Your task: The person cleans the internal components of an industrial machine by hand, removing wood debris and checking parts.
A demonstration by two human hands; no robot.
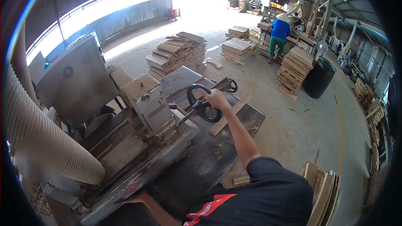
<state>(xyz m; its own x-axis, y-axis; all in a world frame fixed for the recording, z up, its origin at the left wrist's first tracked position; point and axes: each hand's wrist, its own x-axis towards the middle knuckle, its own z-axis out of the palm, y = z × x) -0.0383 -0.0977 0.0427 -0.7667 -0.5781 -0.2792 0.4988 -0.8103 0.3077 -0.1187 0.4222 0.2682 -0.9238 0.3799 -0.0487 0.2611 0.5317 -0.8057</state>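
Note:
A black handwheel point(204, 103) on a shaft stands out from the woodworking machine point(146, 104), and my right hand point(214, 99) is closed around its rim. Lower down, my left hand point(140, 197) rests against the machine's long metal side rail point(153, 173), close to a red warning label point(132, 188). Its visible fingers lie stretched out, partly hidden by the rail. Below the handwheel a dark machine table point(201, 163) carries sawdust. A thin wooden board point(229, 116) lies across the table's far side.
A ribbed dust hose point(71, 155) runs down at the left. Stacked boards point(178, 52) stand beyond the machine, with another stack point(294, 71) beside a black barrel point(319, 77). More boards point(320, 192) stand at my right. A co-worker point(279, 35) in a blue top works farther off.

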